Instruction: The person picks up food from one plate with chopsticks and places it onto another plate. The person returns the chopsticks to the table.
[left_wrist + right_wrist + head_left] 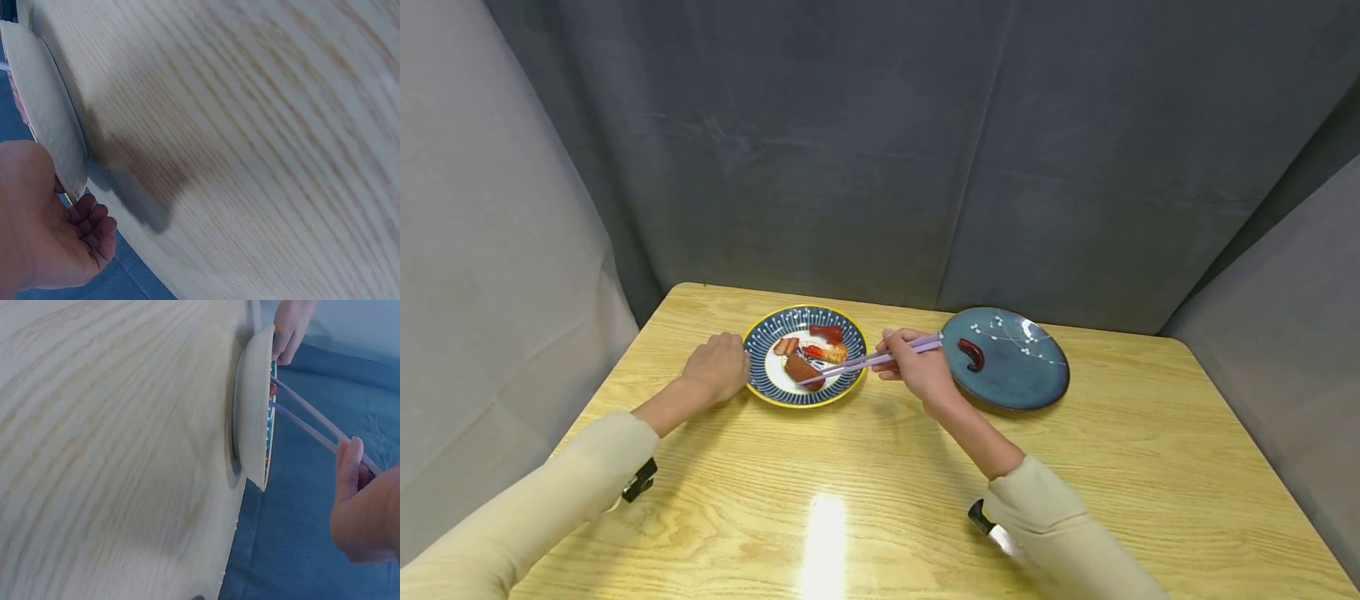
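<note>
My left hand (718, 367) pinches the left rim of a deep plate (758, 379) with a navy-and-white pattern and yellow edge; its pale underside (47, 94) shows in the left wrist view. With my right hand (919, 367) I hold purple chopsticks (868, 360) that reach over this plate from the right. Their tips lie at a brown wedge-like food piece (801, 368); whether they grip it I cannot tell. Also on the plate are a shrimp (826, 353), a dark red piece (826, 333) and a small reddish-brown striped piece (786, 346).
Just right of my right hand stands a dark blue oval plate (1015, 379) with a blossom-branch design. A dark red curled piece (972, 354) lies on it. Both plates stand on a wooden table (760, 500), near its back edge, with grey curtains (820, 167) behind.
</note>
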`<state>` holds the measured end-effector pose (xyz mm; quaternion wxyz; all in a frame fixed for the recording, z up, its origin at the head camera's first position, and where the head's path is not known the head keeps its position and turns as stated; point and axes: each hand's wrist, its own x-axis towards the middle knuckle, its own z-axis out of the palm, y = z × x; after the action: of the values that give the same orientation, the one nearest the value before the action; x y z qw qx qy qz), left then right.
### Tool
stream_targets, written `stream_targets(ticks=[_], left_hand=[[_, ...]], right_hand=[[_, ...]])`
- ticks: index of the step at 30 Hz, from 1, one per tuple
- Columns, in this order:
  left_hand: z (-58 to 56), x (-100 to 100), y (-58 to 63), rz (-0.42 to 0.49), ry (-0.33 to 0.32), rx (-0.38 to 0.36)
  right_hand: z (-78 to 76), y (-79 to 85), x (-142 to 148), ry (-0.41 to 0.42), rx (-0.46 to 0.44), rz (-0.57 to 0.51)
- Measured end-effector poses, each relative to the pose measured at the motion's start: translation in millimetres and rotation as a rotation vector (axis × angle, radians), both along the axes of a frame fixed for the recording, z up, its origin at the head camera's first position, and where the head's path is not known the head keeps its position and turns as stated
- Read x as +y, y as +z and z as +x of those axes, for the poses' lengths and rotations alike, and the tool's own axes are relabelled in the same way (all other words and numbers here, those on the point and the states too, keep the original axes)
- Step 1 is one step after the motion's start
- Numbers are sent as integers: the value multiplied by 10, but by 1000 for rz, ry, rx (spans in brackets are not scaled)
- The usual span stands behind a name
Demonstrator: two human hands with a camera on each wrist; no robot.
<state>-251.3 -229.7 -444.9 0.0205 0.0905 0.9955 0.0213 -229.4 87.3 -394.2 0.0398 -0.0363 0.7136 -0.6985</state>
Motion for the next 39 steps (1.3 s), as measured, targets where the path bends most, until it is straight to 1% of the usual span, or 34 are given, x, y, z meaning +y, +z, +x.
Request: stream_targets(ticks=[9,18,23,27,34,39], left_hand=[[3,-8,-8,-6,-6,8],[1,-2,-5,-15,-9,3],[4,0,2,-13,-8,3],[4,0,6,-18,-7,-3],[0,5,7,-19,0,-8],[-1,0,5,-17,-3,-7]], right_hand=[[-14,-53,7,-60,13,-10],[25,-5,44,-82,10,-30],[33,18,79,-90,5,-22],[21,31,118,-95,2,-29],[0,41,194,-120,23,-55],[3,58,252,-138,14,-74]])
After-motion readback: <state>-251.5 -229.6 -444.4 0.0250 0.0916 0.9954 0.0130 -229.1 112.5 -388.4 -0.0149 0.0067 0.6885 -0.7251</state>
